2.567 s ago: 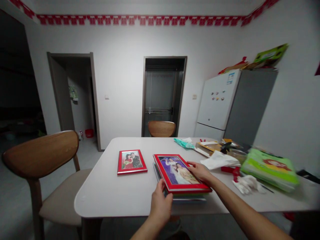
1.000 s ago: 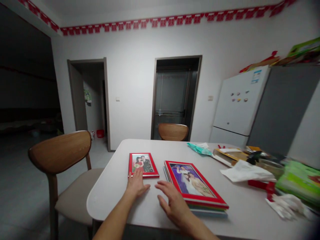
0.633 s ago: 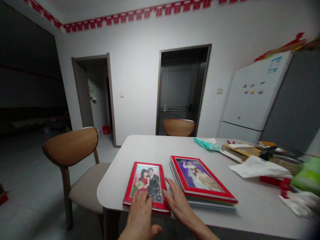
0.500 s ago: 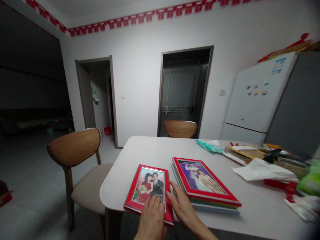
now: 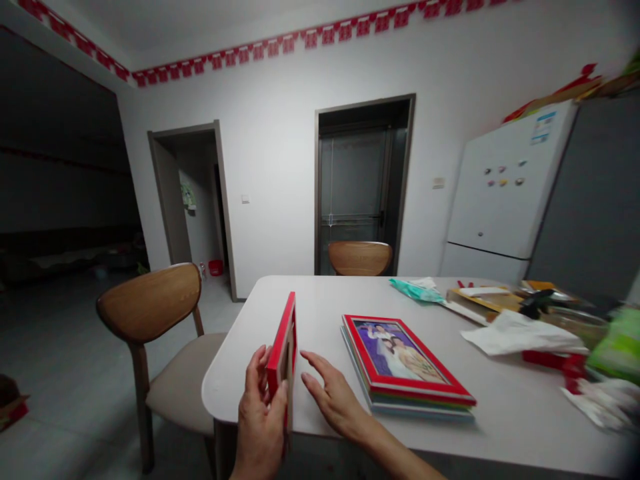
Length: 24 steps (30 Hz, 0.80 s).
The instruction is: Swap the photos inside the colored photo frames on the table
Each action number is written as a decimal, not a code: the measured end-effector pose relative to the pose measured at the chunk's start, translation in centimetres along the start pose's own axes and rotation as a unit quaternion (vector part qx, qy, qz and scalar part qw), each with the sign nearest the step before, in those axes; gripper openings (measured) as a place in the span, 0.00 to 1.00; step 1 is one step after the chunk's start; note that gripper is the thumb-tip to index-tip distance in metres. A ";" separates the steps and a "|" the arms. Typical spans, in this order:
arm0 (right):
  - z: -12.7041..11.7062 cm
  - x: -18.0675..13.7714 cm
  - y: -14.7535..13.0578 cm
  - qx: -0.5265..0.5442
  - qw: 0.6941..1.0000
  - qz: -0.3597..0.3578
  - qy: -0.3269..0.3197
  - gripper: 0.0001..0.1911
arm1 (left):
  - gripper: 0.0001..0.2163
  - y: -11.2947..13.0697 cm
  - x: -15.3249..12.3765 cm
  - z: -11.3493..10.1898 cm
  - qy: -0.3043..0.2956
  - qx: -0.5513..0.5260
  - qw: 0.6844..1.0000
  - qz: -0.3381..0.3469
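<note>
A red photo frame (image 5: pixel 285 333) stands upright on its edge at the front of the white table (image 5: pixel 320 297), seen nearly edge-on. My left hand (image 5: pixel 261 410) grips its near end, fingers on the left face and thumb on the right. Just right of the frame, my right hand (image 5: pixel 327 393) is open, its fingers apart and not touching it. Farther right lies a stack of picture frames (image 5: pixel 423 413). The top one is a red-bordered frame (image 5: pixel 407 357) with a photo of two people on purple. The picture in the held frame is turned out of sight.
Wooden chairs stand at the left (image 5: pixel 150 300) and behind the table (image 5: pixel 360 257). On the table's right side are a teal packet (image 5: pixel 415 290), white paper (image 5: pixel 520 337), a glass bowl (image 5: pixel 575 323) and a green bag (image 5: pixel 617 347). A white refrigerator (image 5: pixel 505 180) stands behind.
The red photo frame has gone from lying face up to standing on edge. My left hand moved from its face to grip its near end; my right hand came away from its side.
</note>
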State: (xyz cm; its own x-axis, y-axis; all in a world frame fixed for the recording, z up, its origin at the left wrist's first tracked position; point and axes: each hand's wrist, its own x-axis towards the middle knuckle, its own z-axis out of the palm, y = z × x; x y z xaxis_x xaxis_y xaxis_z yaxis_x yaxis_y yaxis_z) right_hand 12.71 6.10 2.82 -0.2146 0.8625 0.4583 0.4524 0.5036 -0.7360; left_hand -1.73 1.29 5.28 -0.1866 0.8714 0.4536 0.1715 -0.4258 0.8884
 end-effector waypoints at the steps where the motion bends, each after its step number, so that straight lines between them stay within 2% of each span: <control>1: 0.3 0.0 0.0 -0.013 1.000 -0.010 -0.010 0.22 | 0.23 -0.4 -0.1 -0.3 0.020 0.010 1.000 -0.006; 3: 0.8 -0.1 0.3 -0.037 0.999 -0.015 -0.033 0.22 | 0.23 -1.6 -0.5 -0.7 0.044 0.011 0.999 -0.026; 7: 0.8 -0.9 1.2 -0.105 0.992 0.002 -0.074 0.23 | 0.27 -4.6 -1.5 -1.0 0.029 0.004 0.996 -0.081; 12: -0.1 -1.6 1.9 -0.173 0.979 0.009 -0.104 0.21 | 0.29 -7.2 -3.2 -1.6 -0.003 0.159 0.982 -0.100; 17: -0.3 -1.8 2.3 -0.215 0.970 -0.003 -0.114 0.20 | 0.26 -8.5 -3.9 -1.9 -0.034 0.289 0.956 -0.034; 21: -0.4 -1.7 2.3 -0.222 0.967 -0.009 -0.128 0.20 | 0.20 -9.3 -3.7 -2.0 -0.103 0.360 0.925 0.067; 24: -0.8 -1.5 1.6 -0.203 0.968 -0.020 -0.146 0.20 | 0.21 -8.8 -3.0 -2.0 -0.141 0.378 0.910 0.100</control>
State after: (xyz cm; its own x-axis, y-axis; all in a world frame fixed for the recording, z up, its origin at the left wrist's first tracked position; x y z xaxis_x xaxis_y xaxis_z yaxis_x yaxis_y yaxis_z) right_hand 14.45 5.57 1.34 -0.4479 0.8500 0.2774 0.7290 0.5268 -0.4370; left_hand -4.62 1.87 -3.74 0.1582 0.8683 0.4702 0.8109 -0.3859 0.4398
